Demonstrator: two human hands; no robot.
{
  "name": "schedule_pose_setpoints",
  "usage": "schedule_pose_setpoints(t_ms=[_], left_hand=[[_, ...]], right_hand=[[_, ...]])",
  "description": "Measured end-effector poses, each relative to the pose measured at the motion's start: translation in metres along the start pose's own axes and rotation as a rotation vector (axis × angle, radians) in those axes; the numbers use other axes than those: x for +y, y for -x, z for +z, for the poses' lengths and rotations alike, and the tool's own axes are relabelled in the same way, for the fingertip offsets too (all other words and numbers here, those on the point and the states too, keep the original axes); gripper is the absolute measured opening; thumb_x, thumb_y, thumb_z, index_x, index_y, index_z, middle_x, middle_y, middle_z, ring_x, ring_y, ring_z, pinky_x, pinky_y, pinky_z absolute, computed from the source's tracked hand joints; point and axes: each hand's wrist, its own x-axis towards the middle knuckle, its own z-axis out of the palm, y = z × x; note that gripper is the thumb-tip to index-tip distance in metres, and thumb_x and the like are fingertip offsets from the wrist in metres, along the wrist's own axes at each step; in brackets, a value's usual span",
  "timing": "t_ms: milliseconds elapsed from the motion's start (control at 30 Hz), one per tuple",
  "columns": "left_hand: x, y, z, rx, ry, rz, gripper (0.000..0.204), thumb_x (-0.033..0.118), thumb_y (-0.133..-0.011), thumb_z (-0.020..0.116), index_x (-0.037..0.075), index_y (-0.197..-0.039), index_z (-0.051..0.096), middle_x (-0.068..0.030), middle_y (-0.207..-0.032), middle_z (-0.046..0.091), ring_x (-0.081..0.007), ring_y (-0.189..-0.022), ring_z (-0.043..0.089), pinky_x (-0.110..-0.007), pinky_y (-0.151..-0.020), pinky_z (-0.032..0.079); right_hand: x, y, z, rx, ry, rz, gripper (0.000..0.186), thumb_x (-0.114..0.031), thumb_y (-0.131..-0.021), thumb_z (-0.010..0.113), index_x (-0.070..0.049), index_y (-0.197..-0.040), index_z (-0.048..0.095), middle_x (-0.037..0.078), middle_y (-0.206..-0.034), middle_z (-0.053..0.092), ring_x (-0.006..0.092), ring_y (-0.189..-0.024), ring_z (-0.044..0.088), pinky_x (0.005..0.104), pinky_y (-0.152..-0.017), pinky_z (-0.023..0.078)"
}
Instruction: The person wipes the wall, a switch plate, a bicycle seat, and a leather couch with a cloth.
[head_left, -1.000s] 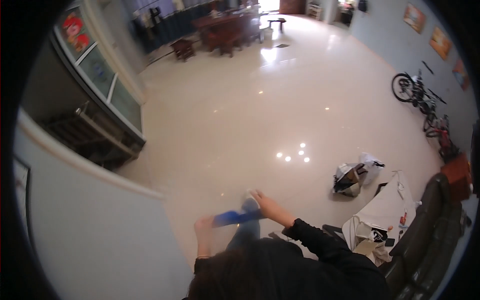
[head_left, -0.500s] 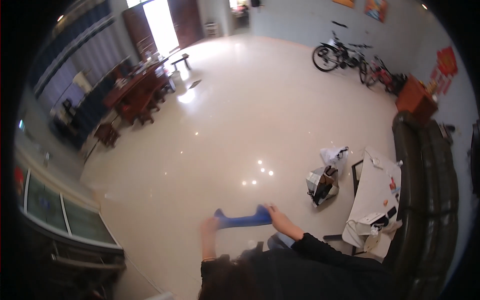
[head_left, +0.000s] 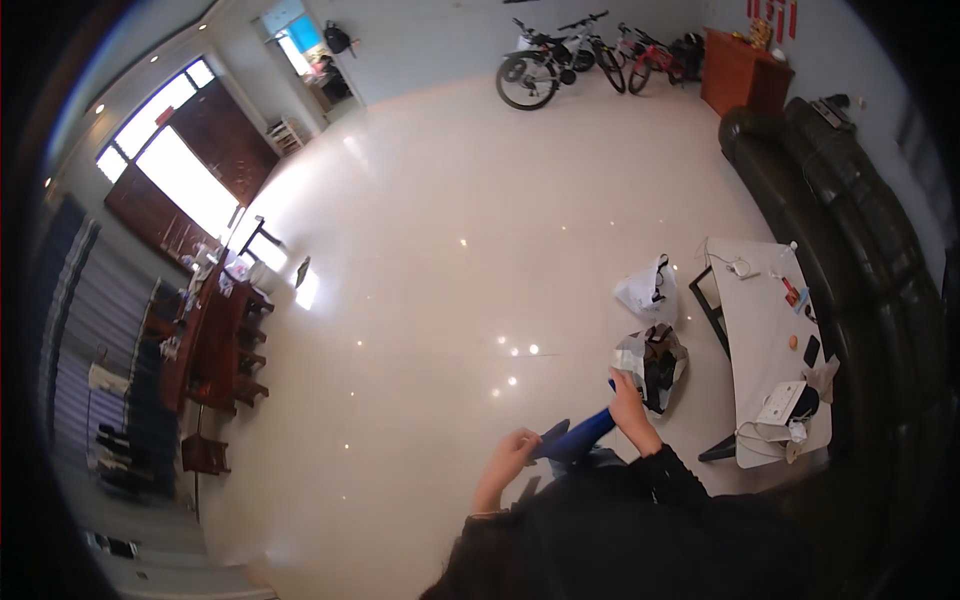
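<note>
Between my hands stretches a long dark-blue piece [head_left: 582,436], soft-looking like cloth; its exact kind does not show. My left hand [head_left: 512,457] pinches its left end, where a flap stands up. Around the other end, higher up, my right hand [head_left: 630,410] is closed. The piece slants from lower left to upper right in front of my body. Just beyond my right hand, an open grey-and-white bag [head_left: 632,352] with dark things in it rests on the floor. A white plastic bag [head_left: 636,290] lies behind it.
A low white table [head_left: 752,340] with a white box [head_left: 780,402], a phone and cables stands at the right, before a dark leather sofa [head_left: 795,205]. Bicycles [head_left: 528,82] lean near the far wall. A wooden table [head_left: 212,345] with stools is at the left.
My view has turned, so the room has shifted. The blue piece went from nearly level to slanting, its right end raised, and both hands now appear farther right. Both still hold it.
</note>
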Motion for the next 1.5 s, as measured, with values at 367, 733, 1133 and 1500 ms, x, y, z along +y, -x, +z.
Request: schedule_pose_setpoints(t_ms=[367, 733, 1133, 1500], left_hand=[[0.042, -0.222, -0.134, 0.041, -0.009, -0.077, 0.02, 0.019, -0.095, 0.051, 0.005, -0.106, 0.059, -0.0073, -0.082, 0.063, -0.0131, -0.071, 0.06, -0.026, -0.058, 0.051], [0.229, -0.538, -0.245, 0.064, -0.117, 0.185, 0.024, 0.02, -0.09, 0.059, 0.005, -0.108, 0.052, -0.0098, -0.069, 0.062, -0.0185, -0.059, 0.058, -0.031, -0.057, 0.046], [0.389, -0.841, -0.226, -0.209, -0.389, 0.509, 0.018, 0.022, -0.092, 0.053, 0.005, -0.097, 0.053, -0.0172, -0.068, 0.06, -0.0325, -0.063, 0.059, -0.038, -0.058, 0.045], [0.482, -1.098, -0.34, 0.311, -0.306, 0.373, 0.008, 0.012, -0.092, 0.05, 0.005, -0.091, 0.054, -0.0104, -0.055, 0.049, -0.0191, -0.048, 0.046, -0.033, -0.05, 0.038]], right_hand=[[-0.137, -0.278, 0.084, -0.297, -0.359, -0.304, 0.034, 0.003, -0.076, 0.047, -0.001, -0.106, 0.063, 0.02, -0.104, 0.062, 0.0356, -0.096, 0.059, 0.0389, -0.086, 0.047], [-0.193, -0.583, 0.102, -0.567, -0.15, -0.331, 0.05, 0.004, -0.082, 0.043, -0.004, -0.132, 0.039, 0.027, -0.098, 0.061, 0.0419, -0.089, 0.06, 0.0446, -0.074, 0.048], [-0.072, -0.83, 0.078, -0.015, -0.132, -0.004, 0.045, -0.002, -0.08, 0.053, -0.004, -0.125, 0.048, 0.021, -0.109, 0.06, 0.0383, -0.1, 0.058, 0.0401, -0.088, 0.046], [-0.064, -1.2, 0.064, -0.305, 0.325, -0.011, 0.02, -0.027, -0.072, 0.064, -0.011, -0.083, 0.066, 0.014, -0.079, 0.065, 0.0344, -0.078, 0.063, 0.0433, -0.069, 0.05]])
